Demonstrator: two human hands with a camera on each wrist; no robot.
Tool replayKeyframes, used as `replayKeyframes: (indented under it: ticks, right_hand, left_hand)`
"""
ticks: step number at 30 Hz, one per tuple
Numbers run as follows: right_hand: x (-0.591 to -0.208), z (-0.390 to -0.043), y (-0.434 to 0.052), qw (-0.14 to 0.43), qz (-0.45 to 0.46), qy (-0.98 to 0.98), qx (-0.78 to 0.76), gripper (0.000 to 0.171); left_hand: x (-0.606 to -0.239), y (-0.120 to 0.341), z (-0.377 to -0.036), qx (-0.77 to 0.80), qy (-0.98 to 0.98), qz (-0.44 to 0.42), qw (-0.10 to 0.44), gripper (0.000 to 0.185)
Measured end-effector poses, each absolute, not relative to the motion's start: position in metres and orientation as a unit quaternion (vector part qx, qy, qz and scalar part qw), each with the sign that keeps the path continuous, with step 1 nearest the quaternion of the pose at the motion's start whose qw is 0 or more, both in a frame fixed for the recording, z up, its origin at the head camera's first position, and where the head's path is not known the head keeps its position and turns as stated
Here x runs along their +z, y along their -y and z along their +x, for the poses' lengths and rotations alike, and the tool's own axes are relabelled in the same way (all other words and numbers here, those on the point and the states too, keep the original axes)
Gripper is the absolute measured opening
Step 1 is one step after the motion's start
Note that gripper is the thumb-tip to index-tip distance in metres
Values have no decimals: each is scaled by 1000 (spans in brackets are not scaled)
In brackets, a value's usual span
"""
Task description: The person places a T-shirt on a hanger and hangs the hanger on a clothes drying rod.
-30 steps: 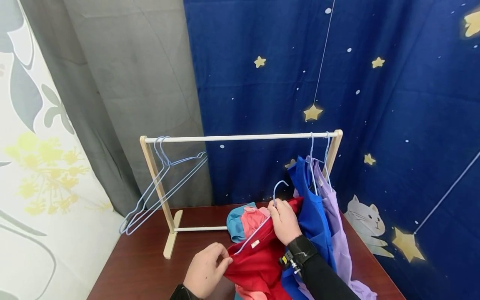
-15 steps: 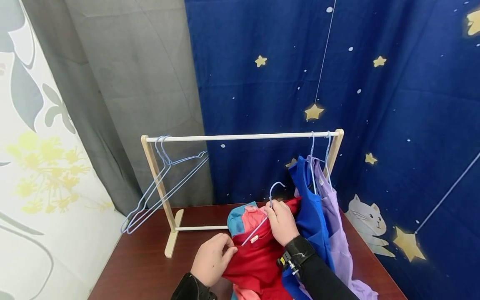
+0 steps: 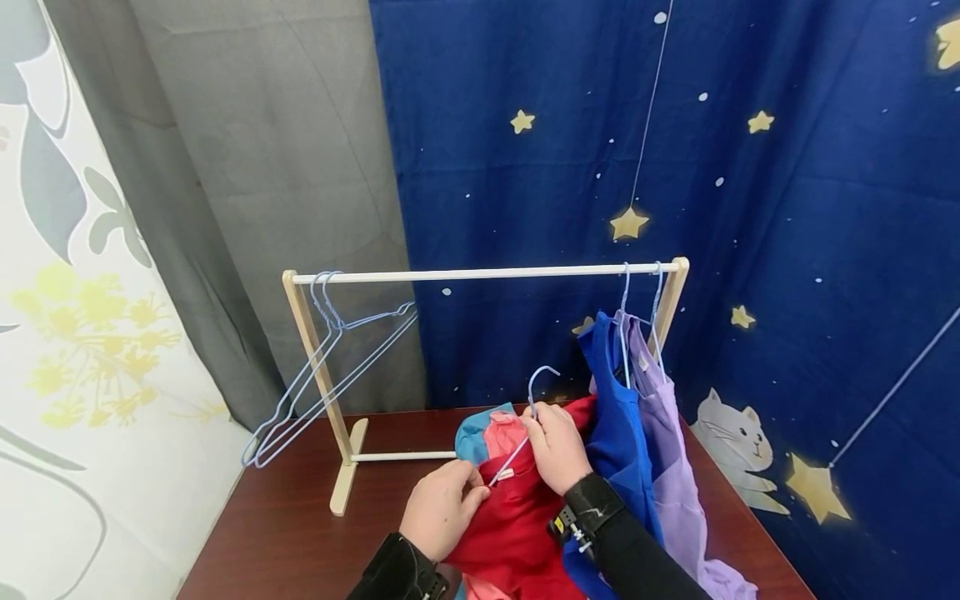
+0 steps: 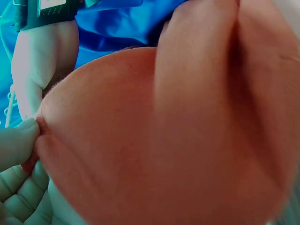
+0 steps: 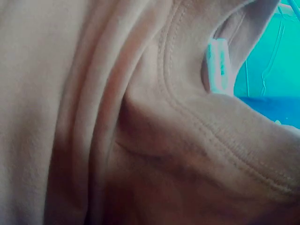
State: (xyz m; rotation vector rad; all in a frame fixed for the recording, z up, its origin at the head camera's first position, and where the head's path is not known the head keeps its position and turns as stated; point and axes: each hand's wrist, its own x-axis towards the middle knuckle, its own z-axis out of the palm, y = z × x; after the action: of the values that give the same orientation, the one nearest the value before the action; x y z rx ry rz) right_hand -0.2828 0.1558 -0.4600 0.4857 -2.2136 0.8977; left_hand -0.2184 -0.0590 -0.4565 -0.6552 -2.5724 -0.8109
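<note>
My right hand grips a light-blue wire hanger just below its hook. The hanger's left arm slants down to the neckline of a red shirt. At that neckline, my left hand pinches the edge of the fabric between thumb and fingers. Close up in the left wrist view, the cloth fills most of the frame and its edge sits between thumb and fingers. The right wrist view looks across the stitched collar at a white label. The hanger's other arm is hidden.
A wooden rack with a white rail stands behind. Bare wire hangers hang at its left end; a blue garment and a purple garment hang right. Teal cloth and pink cloth lie behind the red shirt.
My left hand has moved right and slightly up with the neckline edge, closer to my right hand. My right hand and the hanger's hook have shifted a little left.
</note>
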Motion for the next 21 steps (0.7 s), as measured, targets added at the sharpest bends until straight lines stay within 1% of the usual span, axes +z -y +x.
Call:
replayKeyframes:
  ticks: [4,9,16,21]
  right_hand:
    - [-459,-282,-155,333,184,857,347,7]
    - [-460,-281,-154,318,186,861,351,7]
    - [-460,-280,-152,330,193,858,342,6]
    - [-461,-280,-149,332,199,857,341,6]
  left_hand:
    - [-453,54,-220,-292,912,-235,169,24]
    - [-451,48,-222,-285,914,-236,168,23]
    - [-449,42,-227,-269,912,-243,189,20]
    - [-447,39,-229,-265,912,-247,191,20]
